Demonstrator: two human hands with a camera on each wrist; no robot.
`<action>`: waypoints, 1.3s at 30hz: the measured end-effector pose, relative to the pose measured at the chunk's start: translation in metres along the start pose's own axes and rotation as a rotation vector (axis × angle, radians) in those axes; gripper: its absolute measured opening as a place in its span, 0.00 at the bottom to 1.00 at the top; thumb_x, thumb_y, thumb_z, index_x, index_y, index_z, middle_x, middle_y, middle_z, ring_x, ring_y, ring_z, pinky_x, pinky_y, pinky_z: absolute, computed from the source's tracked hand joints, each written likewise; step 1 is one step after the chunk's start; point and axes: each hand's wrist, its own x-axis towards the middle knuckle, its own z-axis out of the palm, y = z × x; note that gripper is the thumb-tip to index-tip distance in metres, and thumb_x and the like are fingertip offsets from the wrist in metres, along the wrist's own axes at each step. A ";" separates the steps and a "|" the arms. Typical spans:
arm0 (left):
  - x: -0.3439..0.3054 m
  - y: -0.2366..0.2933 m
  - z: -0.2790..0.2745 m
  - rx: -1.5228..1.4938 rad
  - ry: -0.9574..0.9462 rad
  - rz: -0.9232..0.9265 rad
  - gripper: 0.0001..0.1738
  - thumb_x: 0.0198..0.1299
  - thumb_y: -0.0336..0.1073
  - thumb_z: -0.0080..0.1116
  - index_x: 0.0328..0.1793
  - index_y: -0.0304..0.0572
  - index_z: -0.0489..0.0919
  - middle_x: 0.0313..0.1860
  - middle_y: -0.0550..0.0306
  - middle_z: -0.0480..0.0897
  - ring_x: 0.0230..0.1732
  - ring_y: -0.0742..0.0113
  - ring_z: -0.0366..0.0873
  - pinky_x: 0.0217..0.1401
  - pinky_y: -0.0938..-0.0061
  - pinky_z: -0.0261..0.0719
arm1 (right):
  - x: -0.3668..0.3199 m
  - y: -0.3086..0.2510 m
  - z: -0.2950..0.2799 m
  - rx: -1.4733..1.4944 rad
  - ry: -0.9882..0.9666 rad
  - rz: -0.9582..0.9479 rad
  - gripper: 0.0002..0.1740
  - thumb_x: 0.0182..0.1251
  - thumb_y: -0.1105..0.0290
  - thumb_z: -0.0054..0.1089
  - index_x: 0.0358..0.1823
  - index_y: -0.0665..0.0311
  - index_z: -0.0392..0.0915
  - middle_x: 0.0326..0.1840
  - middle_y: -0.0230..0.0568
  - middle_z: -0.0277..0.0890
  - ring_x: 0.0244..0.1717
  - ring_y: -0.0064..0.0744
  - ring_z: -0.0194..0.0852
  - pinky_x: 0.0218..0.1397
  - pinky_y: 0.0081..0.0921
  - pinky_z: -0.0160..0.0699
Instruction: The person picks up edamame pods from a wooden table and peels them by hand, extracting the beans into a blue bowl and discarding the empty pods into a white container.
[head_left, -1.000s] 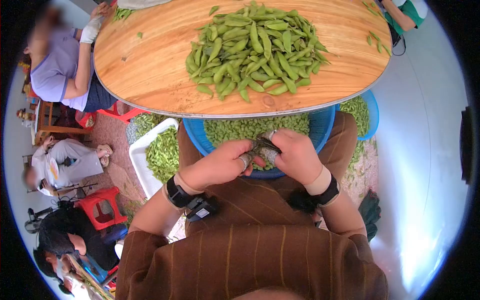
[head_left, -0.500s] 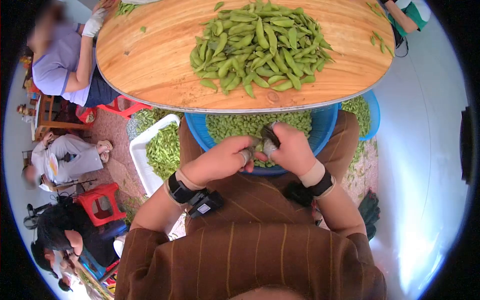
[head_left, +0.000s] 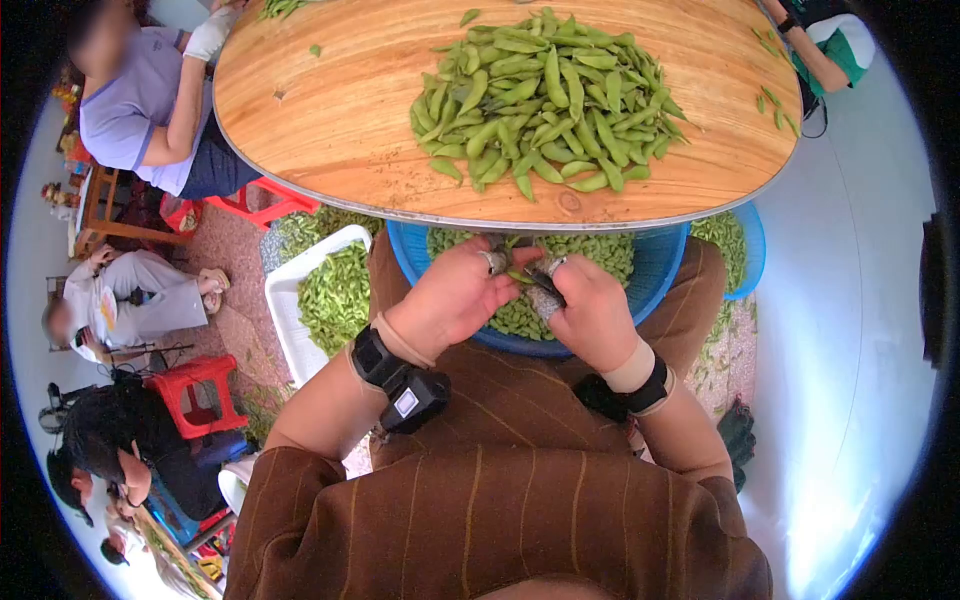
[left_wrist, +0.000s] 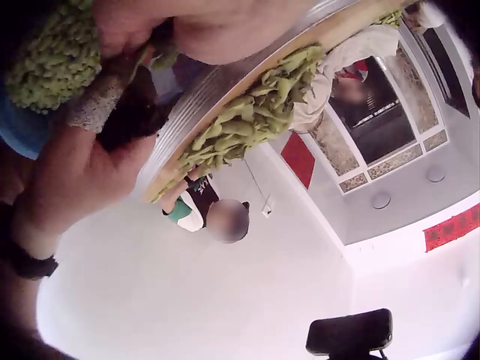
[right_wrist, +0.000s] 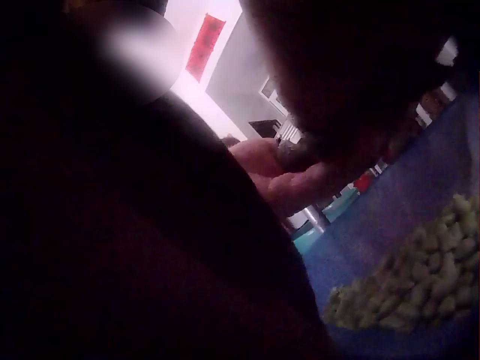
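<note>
In the head view my left hand [head_left: 460,293] is turned partly palm up, its finger and thumb at one end of a green soybean pod [head_left: 519,276]. From the other side my right hand [head_left: 598,308] pinches the same pod, thumb and forefinger wrapped in grey coverings. Both hands are over a blue basin [head_left: 663,285] holding shelled green beans [head_left: 590,250]. The left wrist view shows the right hand [left_wrist: 82,169] meeting the left hand [left_wrist: 225,30] close under the table edge. Much of the right wrist view is dark; shelled beans [right_wrist: 427,277] appear at its lower right.
Before me is a wooden table [head_left: 330,130] with a heap of soybean pods [head_left: 550,100]. A white tub [head_left: 290,320] of green pods stands left, a blue basket [head_left: 752,250] right. Red stools [head_left: 205,395] and several people are at the left.
My hands were close together gripping; now the left has turned palm up and moved slightly forward, with a green pod showing between them. The head view has shifted left slightly.
</note>
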 end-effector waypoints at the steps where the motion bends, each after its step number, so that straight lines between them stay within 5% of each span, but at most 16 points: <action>1: -0.002 -0.002 -0.001 -0.001 0.000 0.000 0.20 0.66 0.27 0.36 0.64 0.34 0.63 0.62 0.43 0.70 0.56 0.54 0.74 0.54 0.67 0.76 | 0.000 0.000 -0.001 -0.001 -0.001 0.000 0.12 0.48 0.74 0.62 0.34 0.67 0.71 0.33 0.51 0.70 0.34 0.54 0.72 0.34 0.42 0.73; 3: -0.006 -0.005 -0.004 0.511 0.101 0.078 0.22 0.63 0.25 0.40 0.64 0.39 0.67 0.60 0.47 0.74 0.58 0.57 0.73 0.58 0.69 0.72 | 0.001 0.001 -0.004 0.035 0.020 -0.008 0.11 0.49 0.72 0.64 0.29 0.67 0.70 0.29 0.50 0.70 0.32 0.54 0.72 0.32 0.43 0.72; 4: -0.010 -0.007 -0.008 0.510 0.098 0.079 0.22 0.63 0.25 0.40 0.64 0.39 0.67 0.60 0.47 0.74 0.58 0.57 0.73 0.58 0.69 0.72 | 0.000 0.001 -0.007 0.031 0.020 -0.007 0.11 0.49 0.72 0.64 0.29 0.67 0.70 0.29 0.50 0.70 0.32 0.54 0.72 0.32 0.43 0.72; 6: -0.017 -0.005 -0.016 1.431 0.242 0.688 0.18 0.63 0.28 0.45 0.60 0.38 0.70 0.58 0.47 0.74 0.59 0.61 0.70 0.57 0.70 0.71 | -0.004 0.004 -0.013 0.096 0.000 0.090 0.11 0.49 0.72 0.64 0.27 0.67 0.69 0.26 0.49 0.69 0.29 0.54 0.71 0.31 0.41 0.71; 10: -0.027 0.004 -0.009 1.476 -0.044 0.883 0.13 0.64 0.29 0.46 0.53 0.34 0.74 0.51 0.48 0.77 0.54 0.63 0.74 0.54 0.71 0.72 | -0.004 0.006 -0.025 0.144 -0.012 0.087 0.12 0.49 0.70 0.65 0.26 0.67 0.69 0.23 0.49 0.67 0.27 0.55 0.70 0.29 0.40 0.70; 12: -0.031 0.005 -0.007 1.150 -0.338 0.330 0.11 0.65 0.33 0.48 0.47 0.34 0.77 0.40 0.55 0.80 0.45 0.66 0.76 0.50 0.73 0.74 | -0.006 0.007 -0.027 0.188 -0.039 0.053 0.12 0.50 0.70 0.64 0.26 0.67 0.69 0.23 0.49 0.67 0.26 0.54 0.69 0.29 0.39 0.69; 16: -0.029 0.009 -0.004 1.047 -0.391 0.108 0.10 0.66 0.33 0.48 0.45 0.36 0.77 0.32 0.61 0.80 0.37 0.70 0.76 0.44 0.76 0.74 | -0.008 0.006 -0.028 0.198 -0.043 0.039 0.11 0.52 0.70 0.64 0.29 0.66 0.71 0.24 0.48 0.69 0.29 0.52 0.72 0.31 0.38 0.70; 19: -0.034 0.012 0.007 0.788 -0.258 0.003 0.09 0.66 0.33 0.48 0.42 0.37 0.78 0.32 0.65 0.79 0.36 0.75 0.74 0.42 0.80 0.72 | -0.011 -0.001 -0.030 0.379 0.019 0.141 0.12 0.55 0.71 0.61 0.38 0.66 0.72 0.26 0.43 0.73 0.26 0.42 0.76 0.28 0.32 0.74; 21: -0.032 0.010 0.009 0.739 -0.176 0.136 0.07 0.65 0.31 0.49 0.42 0.38 0.78 0.33 0.66 0.79 0.36 0.78 0.73 0.41 0.82 0.71 | -0.011 -0.008 -0.038 0.680 -0.186 0.483 0.16 0.59 0.73 0.55 0.49 0.66 0.70 0.28 0.38 0.75 0.22 0.29 0.77 0.25 0.25 0.75; 24: -0.022 -0.001 -0.001 0.829 -0.186 0.299 0.07 0.63 0.29 0.51 0.43 0.37 0.78 0.33 0.67 0.79 0.37 0.78 0.72 0.42 0.82 0.71 | -0.010 -0.015 -0.042 0.750 -0.198 0.417 0.18 0.61 0.76 0.48 0.54 0.66 0.67 0.27 0.35 0.74 0.18 0.22 0.74 0.21 0.21 0.75; 28: -0.021 -0.002 -0.001 1.016 -0.134 0.285 0.07 0.61 0.26 0.52 0.43 0.35 0.78 0.34 0.68 0.79 0.37 0.77 0.73 0.42 0.80 0.72 | -0.008 -0.019 -0.043 0.720 -0.228 0.450 0.20 0.59 0.79 0.45 0.55 0.66 0.68 0.27 0.35 0.75 0.20 0.23 0.75 0.22 0.21 0.75; 34: -0.027 0.003 0.007 1.290 -0.090 0.470 0.07 0.58 0.27 0.55 0.42 0.35 0.78 0.31 0.54 0.80 0.34 0.69 0.75 0.39 0.75 0.74 | -0.009 -0.012 -0.035 0.627 -0.223 0.432 0.23 0.56 0.81 0.46 0.56 0.65 0.69 0.29 0.41 0.78 0.25 0.27 0.78 0.30 0.26 0.76; 36: -0.028 0.007 0.010 1.658 -0.089 0.751 0.07 0.56 0.28 0.56 0.40 0.35 0.78 0.30 0.46 0.78 0.32 0.60 0.76 0.37 0.71 0.74 | -0.009 -0.011 -0.031 0.623 -0.178 0.366 0.24 0.55 0.82 0.48 0.56 0.65 0.70 0.29 0.42 0.78 0.30 0.29 0.78 0.35 0.26 0.76; 39: -0.025 0.004 0.005 1.444 -0.042 0.678 0.07 0.54 0.28 0.56 0.38 0.34 0.77 0.29 0.44 0.77 0.31 0.50 0.76 0.36 0.67 0.74 | -0.006 -0.016 -0.036 0.729 -0.186 0.532 0.24 0.53 0.82 0.48 0.55 0.65 0.71 0.31 0.42 0.78 0.32 0.29 0.77 0.38 0.25 0.75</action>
